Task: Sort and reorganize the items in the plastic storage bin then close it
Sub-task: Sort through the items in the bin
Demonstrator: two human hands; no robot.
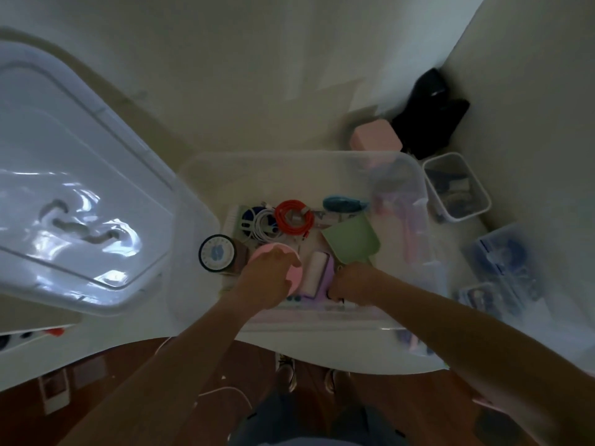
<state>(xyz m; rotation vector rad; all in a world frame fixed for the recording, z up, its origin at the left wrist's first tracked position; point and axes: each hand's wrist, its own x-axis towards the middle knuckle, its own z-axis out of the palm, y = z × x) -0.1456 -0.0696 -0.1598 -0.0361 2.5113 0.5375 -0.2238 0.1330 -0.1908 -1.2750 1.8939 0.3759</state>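
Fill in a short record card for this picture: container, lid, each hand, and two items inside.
container: clear plastic bin, open, on white table
lid: off, resting to the left
left hand: on pink round item
right hand: gripping the green scoop
items inside: red coiled cable, white coiled cable

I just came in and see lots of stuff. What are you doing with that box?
A person is sorting things inside a clear plastic storage bin on a white table. The left hand rests on a pink round lid. The right hand grips the handle of a green scoop. The bin's lid lies off to the left.
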